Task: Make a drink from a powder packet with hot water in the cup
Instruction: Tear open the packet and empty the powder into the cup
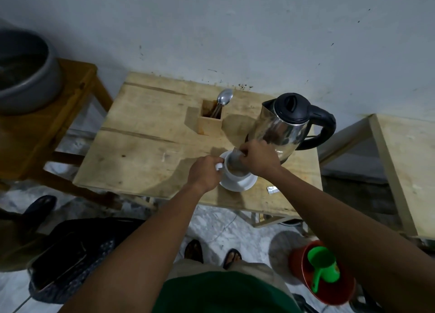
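Note:
A white cup (233, 171) stands on a white saucer (242, 183) near the front of the wooden table (146, 138). Brownish powder or liquid shows inside the cup. My left hand (204, 171) grips the cup's handle from the left. My right hand (256, 158) holds a silvery powder packet (235, 158) tipped mouth-down into the cup. Just behind my right hand stands a steel electric kettle (282, 129) with a black lid and handle.
A wooden holder (210, 121) with spoons (224, 97) stands mid-table. A torn silver scrap (272, 190) lies right of the saucer. A grey pot (26, 72) sits on a stool at left. A second table (404, 166) is at right; a red bucket (329, 286) with a green scoop (323, 265) is on the floor.

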Tool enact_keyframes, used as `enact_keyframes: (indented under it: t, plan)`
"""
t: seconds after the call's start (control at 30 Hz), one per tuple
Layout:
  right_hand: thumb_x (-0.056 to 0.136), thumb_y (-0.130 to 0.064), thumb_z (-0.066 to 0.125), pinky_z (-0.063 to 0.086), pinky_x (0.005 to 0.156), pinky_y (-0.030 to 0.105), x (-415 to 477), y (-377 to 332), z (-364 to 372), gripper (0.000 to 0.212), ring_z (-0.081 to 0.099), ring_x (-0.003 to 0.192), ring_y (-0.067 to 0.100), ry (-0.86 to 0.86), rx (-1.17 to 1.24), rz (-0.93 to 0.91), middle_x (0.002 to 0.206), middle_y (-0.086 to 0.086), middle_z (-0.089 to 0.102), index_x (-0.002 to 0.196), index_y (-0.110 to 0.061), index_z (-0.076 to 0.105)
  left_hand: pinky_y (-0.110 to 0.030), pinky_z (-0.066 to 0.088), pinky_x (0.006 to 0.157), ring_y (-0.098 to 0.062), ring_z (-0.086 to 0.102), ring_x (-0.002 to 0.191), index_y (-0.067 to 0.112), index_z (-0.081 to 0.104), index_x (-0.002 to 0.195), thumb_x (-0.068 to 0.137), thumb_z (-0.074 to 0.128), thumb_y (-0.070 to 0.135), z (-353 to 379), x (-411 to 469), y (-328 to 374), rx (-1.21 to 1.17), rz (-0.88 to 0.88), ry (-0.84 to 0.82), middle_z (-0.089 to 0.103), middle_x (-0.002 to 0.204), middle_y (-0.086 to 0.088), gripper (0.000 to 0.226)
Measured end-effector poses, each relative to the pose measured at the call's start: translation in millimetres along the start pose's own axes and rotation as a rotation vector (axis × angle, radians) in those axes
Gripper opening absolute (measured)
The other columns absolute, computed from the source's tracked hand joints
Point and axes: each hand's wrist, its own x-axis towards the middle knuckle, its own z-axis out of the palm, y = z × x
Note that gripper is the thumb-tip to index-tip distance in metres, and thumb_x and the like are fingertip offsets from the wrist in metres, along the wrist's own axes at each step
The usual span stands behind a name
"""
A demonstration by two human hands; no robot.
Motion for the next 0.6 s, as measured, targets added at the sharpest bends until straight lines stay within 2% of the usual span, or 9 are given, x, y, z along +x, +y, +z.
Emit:
enact_keyframes:
  t: [0.07, 0.2, 0.3, 0.43, 0.6]
  plan:
    - [0.087, -0.015, 0.057, 0.040, 0.053, 0.036, -1, -3, -1, 0.025, 0.057, 0.064, 0.033, 0.026, 0.017, 0.042, 0.062, 0.009, 0.054, 0.062, -0.014, 0.057, -0.040, 0.058, 0.074, -0.028, 0.069, 0.093, 0.026, 0.076, 0.103, 0.082, 0.059, 0.019, -2, 2, -3, -0.012, 0.013, -0.020, 0.076, 0.100, -0.005, 0.028]
    - [0.082, -0.013, 0.063, 0.035, 0.055, 0.034, 0, -5, -2, 0.035, 0.043, 0.058, 0.026, 0.060, 0.039, 0.061, 0.055, 0.005, 0.045, 0.054, -0.019, 0.045, -0.041, 0.059, 0.078, -0.028, 0.069, 0.096, 0.023, 0.076, 0.107, 0.083, 0.063, 0.026, -3, 7, -8, -0.037, 0.032, -0.022, 0.076, 0.104, -0.008, 0.028]
    - [0.077, -0.008, 0.067, 0.037, 0.057, 0.033, -1, -7, -2, 0.016, 0.048, 0.064, 0.028, 0.034, 0.003, 0.077, 0.064, 0.007, 0.052, 0.064, -0.015, 0.059, -0.040, 0.058, 0.076, -0.029, 0.069, 0.095, 0.022, 0.076, 0.106, 0.082, 0.064, 0.026, -3, 9, -9, 0.005, 0.073, -0.010, 0.076, 0.102, -0.009, 0.027]
    - [0.078, -0.004, 0.064, 0.035, 0.057, 0.035, -1, -9, 3, 0.013, 0.048, 0.064, 0.031, 0.044, -0.025, 0.126, 0.066, 0.016, 0.056, 0.066, -0.008, 0.058, -0.039, 0.057, 0.073, -0.029, 0.069, 0.091, 0.025, 0.077, 0.103, 0.084, 0.062, 0.028, -6, 12, -7, 0.071, 0.101, -0.040, 0.077, 0.096, -0.008, 0.024]
    - [0.086, -0.015, 0.069, 0.033, 0.059, 0.034, -3, -5, 15, 0.032, 0.048, 0.066, 0.030, 0.110, 0.008, 0.188, 0.067, 0.011, 0.050, 0.064, -0.008, 0.047, -0.036, 0.052, 0.070, -0.032, 0.067, 0.086, 0.021, 0.078, 0.092, 0.088, 0.057, 0.026, -11, 16, -7, 0.115, 0.132, -0.089, 0.075, 0.090, -0.011, 0.021]
